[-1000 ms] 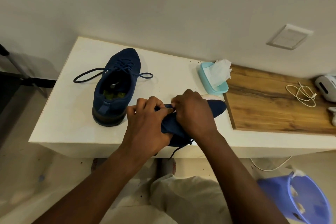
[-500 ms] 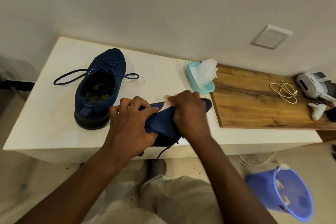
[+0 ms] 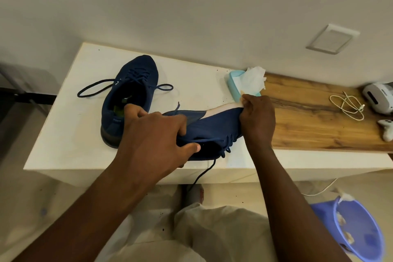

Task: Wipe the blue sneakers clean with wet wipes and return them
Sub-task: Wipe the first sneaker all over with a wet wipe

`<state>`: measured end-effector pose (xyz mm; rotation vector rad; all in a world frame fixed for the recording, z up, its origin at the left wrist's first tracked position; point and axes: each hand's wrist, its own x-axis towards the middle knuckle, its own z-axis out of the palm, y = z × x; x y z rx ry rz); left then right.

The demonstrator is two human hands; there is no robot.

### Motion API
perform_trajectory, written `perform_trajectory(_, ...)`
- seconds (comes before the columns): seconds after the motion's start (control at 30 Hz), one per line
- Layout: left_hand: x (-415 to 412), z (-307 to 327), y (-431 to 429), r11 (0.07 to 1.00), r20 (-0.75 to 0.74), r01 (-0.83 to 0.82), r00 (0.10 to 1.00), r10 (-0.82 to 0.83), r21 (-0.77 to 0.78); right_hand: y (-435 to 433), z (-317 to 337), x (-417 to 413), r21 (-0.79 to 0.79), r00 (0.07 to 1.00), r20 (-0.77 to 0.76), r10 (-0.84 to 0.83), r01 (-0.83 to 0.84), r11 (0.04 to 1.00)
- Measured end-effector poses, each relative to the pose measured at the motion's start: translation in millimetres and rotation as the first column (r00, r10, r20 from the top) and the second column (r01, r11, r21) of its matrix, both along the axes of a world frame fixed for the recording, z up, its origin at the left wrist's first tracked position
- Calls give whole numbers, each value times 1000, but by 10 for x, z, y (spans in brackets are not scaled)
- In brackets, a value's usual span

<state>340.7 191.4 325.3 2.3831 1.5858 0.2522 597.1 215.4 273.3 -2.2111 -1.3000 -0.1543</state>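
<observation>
sneaker (image 3: 129, 100) left on table (image 3: 63, 134), wipes pack (image 3: 244, 85) right of it

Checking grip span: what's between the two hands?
Head view: the held sneaker spans it, left hand at the heel end, right hand at the toe.

Matt knit-cloth sneakers (image 3: 214, 127) — smooth white tabletop (image 3: 70, 130), grainy wood board (image 3: 308, 121), glossy plastic bucket (image 3: 359, 229).

Navy sneakers (image 3: 129, 100), one pale-soled (image 3: 214, 127); teal wipes pack (image 3: 234, 85), white top (image 3: 191, 83), wood-grain board (image 3: 308, 125), lilac bucket (image 3: 359, 232).
</observation>
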Motion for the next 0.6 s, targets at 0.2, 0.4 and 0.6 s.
perform_trajectory(0.2,-112,-102,10,967,-68,-63,996,48,-245,-32,-62,78,19,993,-103,-64,67,998)
perform_trajectory(0.4,-125,-276,73,950,65,-137,985,161,-279,-50,22,10,-15,997,-42,-67,66,998)
perform_trajectory(0.6,-163,-564,159,961,131,-90,983,127,-260,-99,239,-344,-222,985,71,154,-135,966)
